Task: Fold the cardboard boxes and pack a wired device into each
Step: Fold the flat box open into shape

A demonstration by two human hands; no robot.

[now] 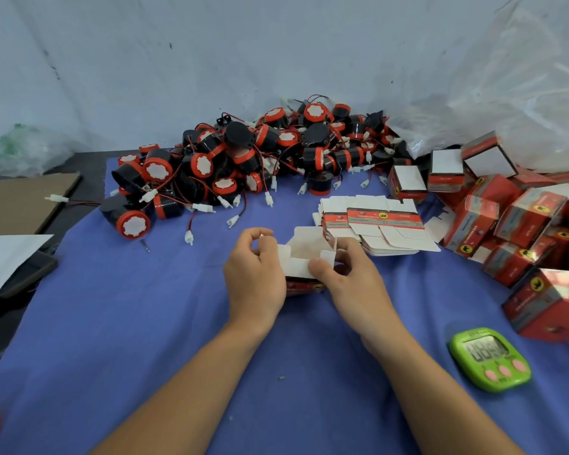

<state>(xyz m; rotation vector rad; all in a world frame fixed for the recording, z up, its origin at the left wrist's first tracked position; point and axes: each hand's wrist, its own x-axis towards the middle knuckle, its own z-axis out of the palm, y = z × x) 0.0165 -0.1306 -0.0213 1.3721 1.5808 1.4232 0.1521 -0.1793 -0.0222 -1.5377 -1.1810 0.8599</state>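
Head view, left hand (pixel 255 277) fingers (pixel 257 235) curled, pinching box (pixel 296 265) flap, right hand (pixel 353 282) fingers (pixel 323 268) pinching opposite flap

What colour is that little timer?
Bright green timer with pink buttons, seen in the head view.

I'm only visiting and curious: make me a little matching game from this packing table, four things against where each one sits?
Things: 1 green timer; 2 flat box stack; 3 wired devices pile; 4 half-folded box.
Places: A held by the left hand and right hand; B far side of the blue cloth; C near right, beside the right forearm; D just beyond the right hand.
Pairs: 1-C, 2-D, 3-B, 4-A.
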